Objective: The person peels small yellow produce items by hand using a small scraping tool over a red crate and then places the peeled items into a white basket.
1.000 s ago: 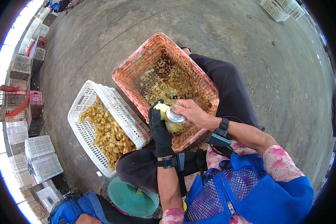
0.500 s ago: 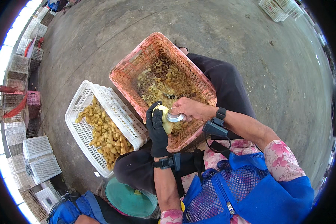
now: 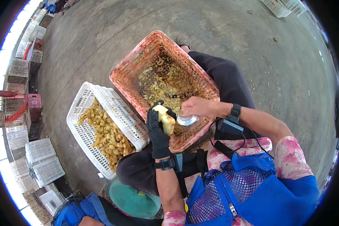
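My left hand (image 3: 157, 130), in a black glove, is closed around a knobbly yellow root-like piece (image 3: 166, 120), partly pale and partly browner. Just right of it, my bare right hand (image 3: 199, 107) grips a shiny round metal tool (image 3: 187, 120); its exact kind cannot be made out. A gap shows between tool and piece. Both hands are over the near end of a stained pink crate (image 3: 126, 64), which holds yellow and brown scraps (image 3: 167, 81). To the left, a tilted white plastic basket (image 3: 118, 113) contains many similar knobbly yellow-brown pieces (image 3: 107, 132).
A round green basin (image 3: 133, 201) with a small yellow bit in it stands by my left leg. Another person's blue clothing (image 3: 79, 211) shows at the lower left. Stacked crates (image 3: 45, 162) line the left side, and white crates (image 3: 277, 6) stand far right.
My right hand has drawn the metal tool away to the right and slightly down from the piece. In my left hand the piece now shows more of its browner side.
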### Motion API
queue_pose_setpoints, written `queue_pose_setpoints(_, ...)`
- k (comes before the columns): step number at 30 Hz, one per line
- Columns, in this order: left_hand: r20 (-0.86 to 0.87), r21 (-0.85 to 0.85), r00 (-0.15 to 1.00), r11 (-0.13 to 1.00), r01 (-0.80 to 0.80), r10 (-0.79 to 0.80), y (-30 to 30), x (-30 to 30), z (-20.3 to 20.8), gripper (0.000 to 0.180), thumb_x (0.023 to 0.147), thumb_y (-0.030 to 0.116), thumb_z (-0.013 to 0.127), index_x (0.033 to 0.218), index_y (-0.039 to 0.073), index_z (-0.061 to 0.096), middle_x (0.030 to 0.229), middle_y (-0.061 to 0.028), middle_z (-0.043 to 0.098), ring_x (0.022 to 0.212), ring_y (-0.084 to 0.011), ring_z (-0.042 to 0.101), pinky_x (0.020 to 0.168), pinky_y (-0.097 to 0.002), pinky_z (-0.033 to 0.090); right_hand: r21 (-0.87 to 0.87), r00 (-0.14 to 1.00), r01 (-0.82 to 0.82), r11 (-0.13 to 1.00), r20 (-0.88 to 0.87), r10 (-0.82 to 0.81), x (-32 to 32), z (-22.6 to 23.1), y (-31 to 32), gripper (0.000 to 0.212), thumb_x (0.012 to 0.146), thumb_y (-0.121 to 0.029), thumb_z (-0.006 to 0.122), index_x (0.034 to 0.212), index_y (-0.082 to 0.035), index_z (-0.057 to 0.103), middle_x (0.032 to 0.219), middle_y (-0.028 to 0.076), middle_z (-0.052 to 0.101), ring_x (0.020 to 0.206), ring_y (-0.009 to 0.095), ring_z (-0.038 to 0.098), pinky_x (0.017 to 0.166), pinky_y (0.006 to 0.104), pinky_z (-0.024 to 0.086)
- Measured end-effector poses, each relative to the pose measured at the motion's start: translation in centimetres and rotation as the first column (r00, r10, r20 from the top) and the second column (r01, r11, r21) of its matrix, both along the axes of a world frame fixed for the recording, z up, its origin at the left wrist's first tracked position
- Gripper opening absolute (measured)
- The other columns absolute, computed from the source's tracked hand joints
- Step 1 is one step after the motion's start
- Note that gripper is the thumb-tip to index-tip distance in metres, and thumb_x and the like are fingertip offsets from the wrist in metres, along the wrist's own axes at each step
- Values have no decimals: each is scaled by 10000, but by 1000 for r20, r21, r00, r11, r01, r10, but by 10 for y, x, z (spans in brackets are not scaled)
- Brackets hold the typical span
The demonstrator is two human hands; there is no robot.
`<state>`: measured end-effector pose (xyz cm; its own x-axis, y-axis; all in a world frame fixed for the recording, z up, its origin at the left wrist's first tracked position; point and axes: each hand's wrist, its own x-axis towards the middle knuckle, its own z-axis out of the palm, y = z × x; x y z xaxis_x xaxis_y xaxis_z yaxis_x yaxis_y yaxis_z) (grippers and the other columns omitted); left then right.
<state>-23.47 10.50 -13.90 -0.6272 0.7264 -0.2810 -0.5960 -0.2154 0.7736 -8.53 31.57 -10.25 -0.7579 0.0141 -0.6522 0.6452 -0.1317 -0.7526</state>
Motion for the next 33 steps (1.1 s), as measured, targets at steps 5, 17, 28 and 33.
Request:
queue_pose_setpoints(5, -149, -49, 988, 998, -46, 39, -1, -4, -9, 511, 1210, 376, 609, 1504, -26, 719, 1268, -137, 809, 1146, -238, 763, 1099, -401, 578, -135, 957, 262, 956, -94, -276, -20, -15, -41, 294, 1186, -325, 732, 1025, -78, 729, 727, -21, 620, 548, 78, 526, 464, 292, 349)
queue_pose_setpoints(17, -178, -28, 984, 999, -26, 20, -21, -34, -16, 466, 1161, 353, 688, 1443, -15, 729, 1176, -122, 785, 1004, -228, 760, 913, -403, 629, 250, 900, -434, 865, 73, 431, -26, -5, -15, 336, 1087, -337, 754, 1000, -13, 734, 770, 3, 661, 602, 150, 624, 513, 374, 497)
queue_pose_setpoints(28, -417, -149, 908, 983, -112, 40, -15, -26, -1, 437, 1181, 338, 683, 1450, -2, 743, 1289, -106, 785, 1095, -189, 729, 1004, -366, 591, 56, 980, 195, 979, -51, -192, -44, -5, -63, 354, 1102, -350, 788, 983, -16, 783, 733, 30, 665, 589, 116, 587, 503, 339, 437)
queue_pose_setpoints(33, 64, 56, 988, 988, -146, 143, -24, -31, -19, 569, 1188, 466, 657, 1546, 25, 673, 1183, -91, 791, 976, -199, 741, 870, -367, 620, 166, 998, -59, 984, 9, 59, -5, -17, -48, 308, 1146, -326, 744, 1015, -47, 762, 840, -19, 683, 690, 75, 591, 567, 286, 442)
